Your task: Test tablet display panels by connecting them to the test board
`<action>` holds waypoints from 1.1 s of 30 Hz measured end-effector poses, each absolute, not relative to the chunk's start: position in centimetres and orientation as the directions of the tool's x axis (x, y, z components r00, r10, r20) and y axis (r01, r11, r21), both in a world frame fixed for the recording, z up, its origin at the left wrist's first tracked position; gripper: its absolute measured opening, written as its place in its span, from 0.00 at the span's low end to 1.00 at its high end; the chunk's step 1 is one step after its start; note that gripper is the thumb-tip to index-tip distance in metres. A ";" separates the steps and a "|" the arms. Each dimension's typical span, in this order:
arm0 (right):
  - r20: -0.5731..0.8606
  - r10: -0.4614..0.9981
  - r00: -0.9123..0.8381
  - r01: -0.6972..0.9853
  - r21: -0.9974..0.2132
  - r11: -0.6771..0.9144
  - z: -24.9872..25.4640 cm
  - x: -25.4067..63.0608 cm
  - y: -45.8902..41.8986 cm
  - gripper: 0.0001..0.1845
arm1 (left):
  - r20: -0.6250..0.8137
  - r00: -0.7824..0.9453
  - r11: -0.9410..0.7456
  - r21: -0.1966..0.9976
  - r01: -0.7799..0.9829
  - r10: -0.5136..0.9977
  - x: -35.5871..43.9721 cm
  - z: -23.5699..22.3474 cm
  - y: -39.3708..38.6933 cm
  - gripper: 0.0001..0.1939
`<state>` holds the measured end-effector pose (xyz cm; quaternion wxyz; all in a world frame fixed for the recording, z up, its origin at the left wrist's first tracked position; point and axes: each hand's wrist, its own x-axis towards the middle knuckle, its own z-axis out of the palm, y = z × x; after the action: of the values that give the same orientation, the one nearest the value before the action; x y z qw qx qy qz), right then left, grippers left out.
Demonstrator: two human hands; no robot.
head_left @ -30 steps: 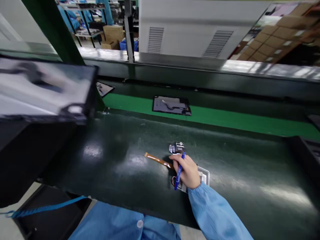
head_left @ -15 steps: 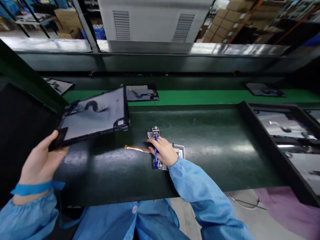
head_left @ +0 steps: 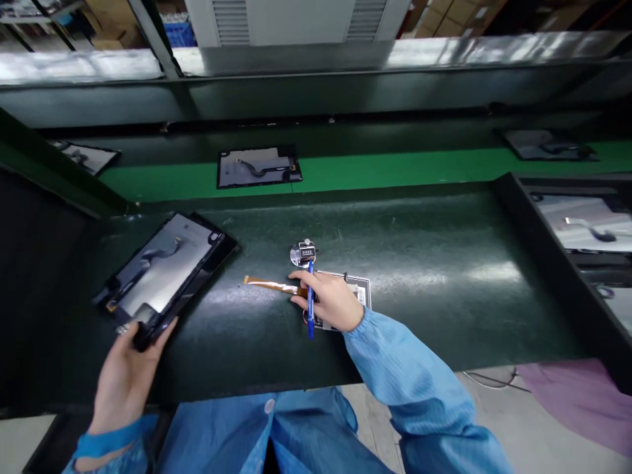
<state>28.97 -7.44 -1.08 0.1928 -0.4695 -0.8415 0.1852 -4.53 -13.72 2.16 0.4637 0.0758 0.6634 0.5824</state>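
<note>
My left hand [head_left: 129, 375] grips a tablet screen panel [head_left: 162, 270] by its near corner. The panel lies tilted low over the left of the bench, grey back up, with a dark flex cable on it; a dark edge shows beneath, perhaps its shadow. My right hand [head_left: 332, 299] has a blue pen [head_left: 311, 309] between its fingers. It rests over a small circuit board [head_left: 366, 289], partly hidden by the hand. An orange flex cable [head_left: 269, 284] runs left from under my fingertips. Just beyond the pen stands a silver tally counter [head_left: 306, 251].
Behind the dark green bench [head_left: 415, 243], a bright green belt [head_left: 390, 168] carries more screen panels [head_left: 259, 166]. A black tray [head_left: 548, 243] with panels stands at the right. A green post [head_left: 54, 161] slants down at the left.
My left hand has lowered the screen panel towards the bench and turned it. My right hand stays over the board with the pen. The view tips down, and the panels on the belt have shifted.
</note>
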 end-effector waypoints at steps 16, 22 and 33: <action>-0.009 0.916 -0.400 -0.010 -1.000 -0.014 1.5 29.2 -7.7 0.14 | -0.595 -0.042 0.492 0.699 -0.519 0.802 8.2 1.7 -19.5 0.09; -0.034 0.887 -0.461 -0.059 -0.996 -0.069 1.5 29.2 -7.9 0.13 | -0.675 0.465 0.739 0.671 0.064 0.573 3.2 3.6 -17.9 0.18; 0.041 0.883 -0.467 0.047 -0.996 0.071 1.7 26.5 -6.9 0.09 | -0.167 0.201 -0.138 0.325 0.936 0.965 -2.8 5.6 -4.7 0.21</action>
<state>26.45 -6.87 1.74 0.3637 -0.3665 -0.6350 0.5747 -2.84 -4.66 5.64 0.1814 0.7533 0.6308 0.0410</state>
